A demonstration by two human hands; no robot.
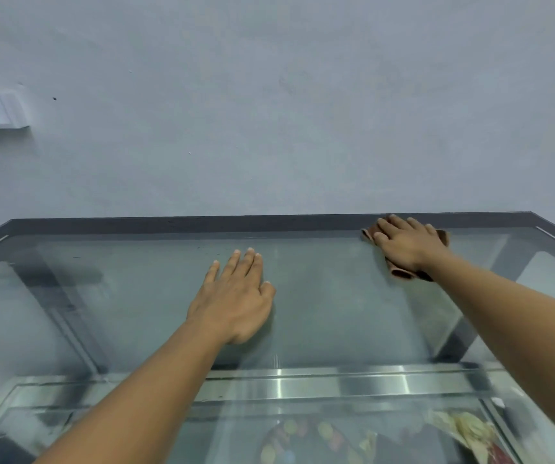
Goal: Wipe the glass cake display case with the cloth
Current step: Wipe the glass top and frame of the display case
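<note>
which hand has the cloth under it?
The right hand, by the glass top's far right edge, presses flat on the brown cloth. The left hand rests bare on the glass, nearer the middle.

Both arms out over the glass top (319, 296) of the display case. Left hand (235, 296) lies flat on the glass near the middle, fingers straight & together. Right hand (406, 244) presses a brown cloth (401, 272) flat at the far right, fingertips by the dark back frame (168, 224) against the pale wall (269, 112). Thru the glass: a steel rail (336, 385) & blurry colourful cakes (302, 437) below.
</note>
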